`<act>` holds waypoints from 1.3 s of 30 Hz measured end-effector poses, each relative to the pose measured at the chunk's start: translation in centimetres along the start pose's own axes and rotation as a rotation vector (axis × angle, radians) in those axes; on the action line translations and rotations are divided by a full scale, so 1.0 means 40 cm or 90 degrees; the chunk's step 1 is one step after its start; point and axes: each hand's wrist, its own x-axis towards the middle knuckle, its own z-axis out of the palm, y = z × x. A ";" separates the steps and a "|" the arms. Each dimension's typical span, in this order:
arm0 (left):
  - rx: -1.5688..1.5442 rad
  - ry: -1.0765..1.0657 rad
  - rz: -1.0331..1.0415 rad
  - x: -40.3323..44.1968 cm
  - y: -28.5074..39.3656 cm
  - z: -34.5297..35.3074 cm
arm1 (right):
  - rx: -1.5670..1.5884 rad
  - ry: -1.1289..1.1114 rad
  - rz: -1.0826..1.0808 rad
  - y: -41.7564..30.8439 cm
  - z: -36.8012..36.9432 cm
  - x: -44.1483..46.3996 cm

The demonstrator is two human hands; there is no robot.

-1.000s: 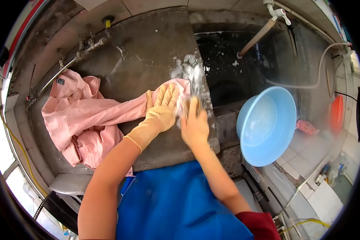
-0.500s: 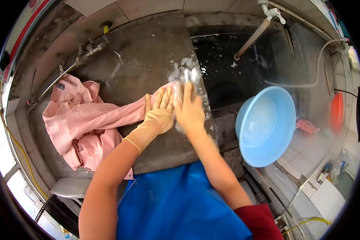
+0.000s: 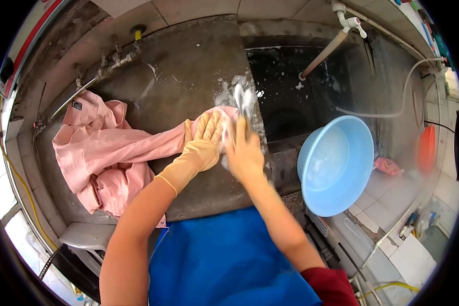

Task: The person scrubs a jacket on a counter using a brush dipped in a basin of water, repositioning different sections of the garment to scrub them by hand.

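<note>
Left hand (image 3: pixel 201 145), fingers slightly spread, is pressing one pink shirt (image 3: pixel 107 153). Right hand (image 3: pixel 246 155), fingers curled, is gripping one blurred object (image 3: pixel 232 131); one blue basin (image 3: pixel 336 168) is sitting at three o'clock.

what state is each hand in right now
Left hand: open, gloved, laid on the pink garment.
Right hand: closed, holding a blurred object, too unclear to identify.

One glove (image 3: pixel 201 153), one shirt (image 3: pixel 109 148), one blue basin (image 3: pixel 352 168).
</note>
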 end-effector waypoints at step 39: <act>0.090 0.373 0.275 -0.149 0.017 -0.052 | 0.303 0.271 -0.054 0.476 -0.282 -0.284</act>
